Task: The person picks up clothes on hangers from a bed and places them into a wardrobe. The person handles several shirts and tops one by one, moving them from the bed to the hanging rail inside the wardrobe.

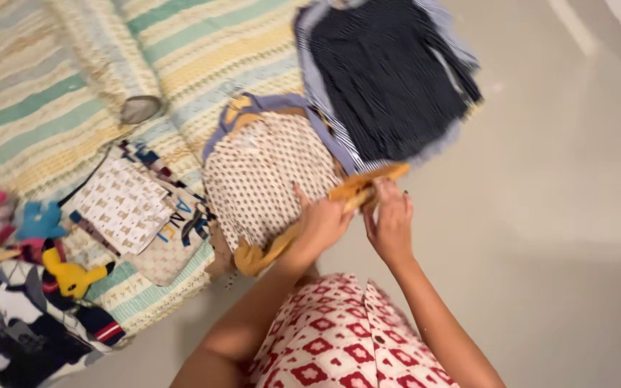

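Both of my hands grip a mustard-yellow piece of cloth (368, 181) over the edge of a bed. My left hand (321, 223) pinches its lower part, where the cloth trails down to a bunched end (253, 259). My right hand (391, 219) pinches the upper end. Just behind my hands lies a folded cream garment with small brown dots (260, 176). A folded dark navy garment (389, 79) lies beyond it on a striped piece.
A striped pastel bedspread (44, 93) covers the bed. Folded patterned clothes (123, 205), a yellow soft toy (73, 276) and a blue one (37, 219) lie at the left. Beige floor (555, 215) spreads to the right. My red-and-white patterned dress (339, 338) is below.
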